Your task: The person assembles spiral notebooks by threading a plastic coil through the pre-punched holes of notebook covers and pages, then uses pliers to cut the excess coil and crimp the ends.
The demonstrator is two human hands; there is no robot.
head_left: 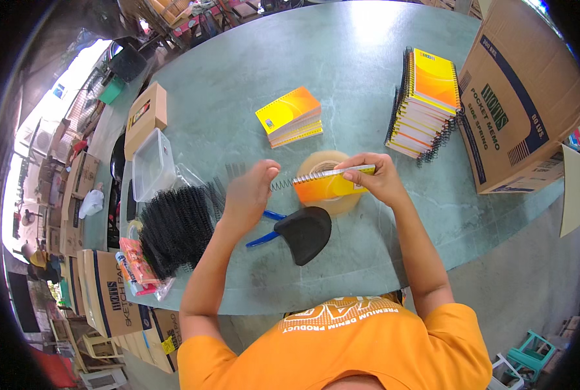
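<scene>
Grey-green and broad, the smooth surface point(205, 97) carries a tall brown cardboard box point(507, 71) on its right side as a person in an orange T-shirt point(342, 344) handles a small yellow-and-orange notebook point(325, 188). It is above a wide translucent tan tape roll point(345, 209), its right end pinched between thumb and fingers of the right hand point(377, 182). Thin black wire coil point(281, 184) runs from its spine toward the blurred left hand point(245, 192); whether that hand grips it cannot be told. Nearby lie heaped black spiral coils point(176, 227), yellow-orange unbound pads point(288, 114) and stacked coil-bound notebooks point(433, 81).
</scene>
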